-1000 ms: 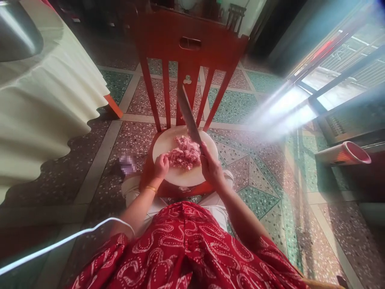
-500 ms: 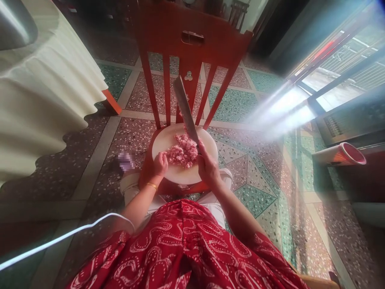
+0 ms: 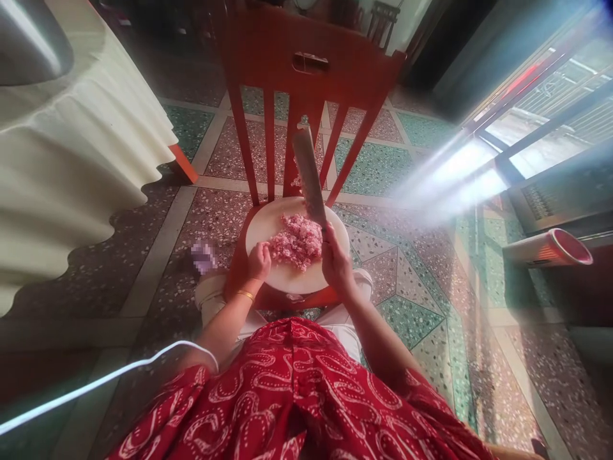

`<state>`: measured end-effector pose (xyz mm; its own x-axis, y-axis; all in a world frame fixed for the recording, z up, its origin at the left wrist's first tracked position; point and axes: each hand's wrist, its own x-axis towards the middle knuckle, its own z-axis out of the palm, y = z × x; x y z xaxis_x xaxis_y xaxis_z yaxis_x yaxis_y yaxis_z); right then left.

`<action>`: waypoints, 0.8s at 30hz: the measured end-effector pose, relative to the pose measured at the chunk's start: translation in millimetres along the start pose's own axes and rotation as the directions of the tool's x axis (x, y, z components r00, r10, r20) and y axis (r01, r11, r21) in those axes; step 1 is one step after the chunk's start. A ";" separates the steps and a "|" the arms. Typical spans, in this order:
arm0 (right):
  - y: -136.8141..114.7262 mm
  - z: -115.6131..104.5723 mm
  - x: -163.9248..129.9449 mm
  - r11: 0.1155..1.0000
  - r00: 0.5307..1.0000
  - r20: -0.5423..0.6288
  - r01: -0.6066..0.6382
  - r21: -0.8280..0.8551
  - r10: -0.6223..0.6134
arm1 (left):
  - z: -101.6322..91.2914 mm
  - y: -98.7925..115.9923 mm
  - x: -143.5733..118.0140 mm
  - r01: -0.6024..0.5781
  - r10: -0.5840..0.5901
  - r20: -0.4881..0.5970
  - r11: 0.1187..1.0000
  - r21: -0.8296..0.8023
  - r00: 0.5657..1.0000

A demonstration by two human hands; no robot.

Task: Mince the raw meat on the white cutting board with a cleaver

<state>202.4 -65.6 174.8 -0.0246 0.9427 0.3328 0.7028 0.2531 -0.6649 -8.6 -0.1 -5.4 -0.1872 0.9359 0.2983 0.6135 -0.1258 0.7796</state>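
Observation:
A round, pale cutting board (image 3: 287, 282) rests on a chair seat between my knees, with a heap of pink minced meat (image 3: 297, 243) in its middle. My right hand (image 3: 338, 262) is closed round the handle of a cleaver (image 3: 309, 172) at the board's right side. The blade points up and away from me, raised over the far part of the board, with bits of meat along its left edge. At the board's left rim my left hand (image 3: 259, 260) is closed, its curled fingers gripping the edge beside the meat.
The red wooden chair (image 3: 311, 38) has its slatted back beyond the board. A cloth-covered table (image 3: 86, 134) stands left, and a white cable (image 3: 100, 383) crosses lower left. On the right are a red-rimmed bin (image 3: 546, 248) and a bright doorway (image 3: 541, 153).
The cleaver has shifted slightly right and its blade has turned more upright. My left hand stays at the board's left rim. The whole view has shifted slightly.

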 end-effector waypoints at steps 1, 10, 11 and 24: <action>9.1 9.1 -2.8 0.999 0.999 0.029 -0.037 -0.010 0.037 | -0.4 0.4 -0.3 -0.001 0.001 0.008 1.000 -0.002 1.000; -1.2 -15.8 -9.2 0.998 0.988 0.141 -0.069 -0.004 0.069 | -1.3 1.5 0.6 -0.013 0.013 0.022 1.000 0.016 1.000; -7.3 -16.5 -4.9 1.000 0.997 0.079 -0.014 0.010 0.013 | -0.5 0.3 0.7 -0.014 0.013 0.016 1.000 0.021 1.000; -11.6 -14.6 -6.6 0.999 0.986 0.164 -0.031 -0.023 0.034 | -0.6 0.4 0.1 -0.016 0.014 0.056 1.000 0.020 0.998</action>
<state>204.7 -78.0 190.0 -0.1173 0.9737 0.1955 0.7193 0.2190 -0.6593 -8.8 -0.3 -4.8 -0.1352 0.9509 0.2783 0.6319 -0.1336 0.7634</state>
